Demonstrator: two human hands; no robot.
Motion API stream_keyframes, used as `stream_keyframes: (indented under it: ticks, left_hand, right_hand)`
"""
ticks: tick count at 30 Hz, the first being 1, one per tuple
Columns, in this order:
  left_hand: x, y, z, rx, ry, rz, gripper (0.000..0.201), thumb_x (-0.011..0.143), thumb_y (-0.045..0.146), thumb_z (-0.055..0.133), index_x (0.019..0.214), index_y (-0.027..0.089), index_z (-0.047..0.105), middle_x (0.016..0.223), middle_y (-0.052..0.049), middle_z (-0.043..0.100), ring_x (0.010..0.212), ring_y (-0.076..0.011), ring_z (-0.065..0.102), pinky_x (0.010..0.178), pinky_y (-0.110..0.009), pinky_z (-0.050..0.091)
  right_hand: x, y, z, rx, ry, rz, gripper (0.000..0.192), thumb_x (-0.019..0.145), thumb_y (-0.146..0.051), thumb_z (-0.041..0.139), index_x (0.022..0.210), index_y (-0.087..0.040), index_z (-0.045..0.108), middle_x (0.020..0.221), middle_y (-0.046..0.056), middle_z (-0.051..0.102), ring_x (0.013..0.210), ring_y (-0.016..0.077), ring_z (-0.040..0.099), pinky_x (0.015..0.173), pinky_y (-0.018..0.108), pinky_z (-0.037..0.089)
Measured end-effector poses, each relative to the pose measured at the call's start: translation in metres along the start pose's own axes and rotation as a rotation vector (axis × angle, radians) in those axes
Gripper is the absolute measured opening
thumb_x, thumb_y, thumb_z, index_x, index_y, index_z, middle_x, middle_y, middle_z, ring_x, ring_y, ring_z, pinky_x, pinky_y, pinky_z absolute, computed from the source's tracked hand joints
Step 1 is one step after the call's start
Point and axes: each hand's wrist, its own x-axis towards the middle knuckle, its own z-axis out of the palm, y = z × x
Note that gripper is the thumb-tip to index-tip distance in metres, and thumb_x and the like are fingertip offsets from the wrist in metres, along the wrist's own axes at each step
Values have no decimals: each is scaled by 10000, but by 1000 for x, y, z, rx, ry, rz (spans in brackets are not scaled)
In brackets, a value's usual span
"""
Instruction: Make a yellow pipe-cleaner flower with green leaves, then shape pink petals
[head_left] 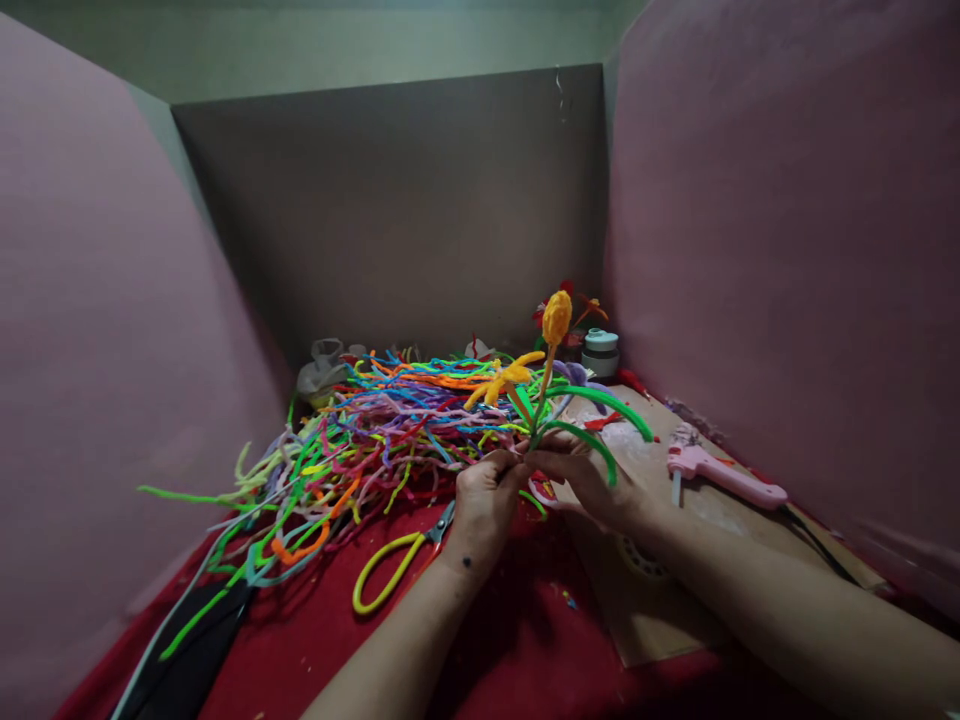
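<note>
Both hands meet in the middle of the view around the stem of a pipe-cleaner flower. Its fuzzy orange-yellow bud stands upright on top, with a spread orange-yellow bloom beside it and green leaf strands arching to the right. My left hand is closed, its fingers pinching the lower stem. My right hand is closed too, with its fingertips at the same spot. The stem's lower end is hidden by the fingers. Yellow-handled scissors lie just left of my left wrist.
A big heap of coloured pipe cleaners spreads over the red cloth. At right, a pink glue gun rests on a cardboard sheet. A lidded jar stands behind. A black flat object lies at the left front.
</note>
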Motion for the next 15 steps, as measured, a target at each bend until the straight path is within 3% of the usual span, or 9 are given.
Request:
stream_keyframes:
  ticks: [10,15]
  left_hand:
    - [-3,13,-1,-1,21,-33,159,703,305,613,608,179,592,433,64,396,452,-88,344,472,-214,289]
    - [-4,15,-1,29,38,-17,157,684,269,635,574,166,592,530,39,491,519,-92,396,506,-211,310]
  right_hand:
    - [3,17,-10,-79,-27,-52,117,781,-279,587,821,-235,687,724,6,642,755,185,581,652,297,446]
    - [1,8,-5,-74,-12,-52,118,770,-310,597,761,-243,694,709,3,638,757,183,583,664,293,448]
